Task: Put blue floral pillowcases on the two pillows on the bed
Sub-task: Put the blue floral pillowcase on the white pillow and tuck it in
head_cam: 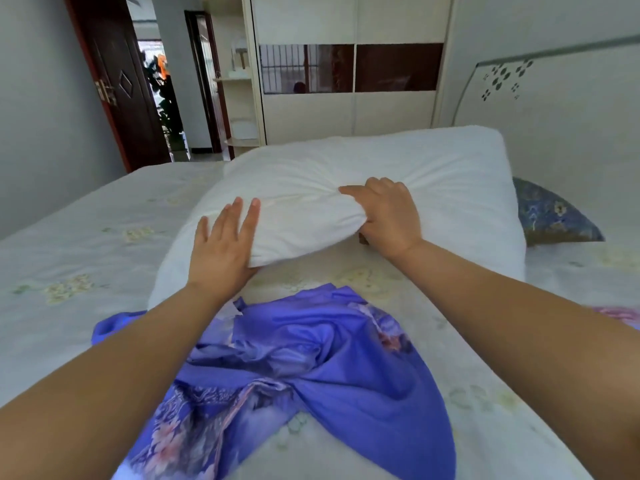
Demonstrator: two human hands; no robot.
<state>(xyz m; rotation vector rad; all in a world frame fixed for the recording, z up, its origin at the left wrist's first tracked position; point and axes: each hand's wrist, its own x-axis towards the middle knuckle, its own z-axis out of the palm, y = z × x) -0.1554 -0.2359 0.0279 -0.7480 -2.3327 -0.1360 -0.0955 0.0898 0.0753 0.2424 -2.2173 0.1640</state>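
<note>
Head view — right hand grips white pillow, left hand flat.

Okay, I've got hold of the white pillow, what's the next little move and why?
Probably draw the white pillow toward you onto the blue floral pillowcase. Your right hand already grips its near edge, your left hand lies flat on the corner, and the case sits crumpled and empty just below them.

blue floral pillowcase cut off below, patterned cushion half hidden behind white pillow
</note>
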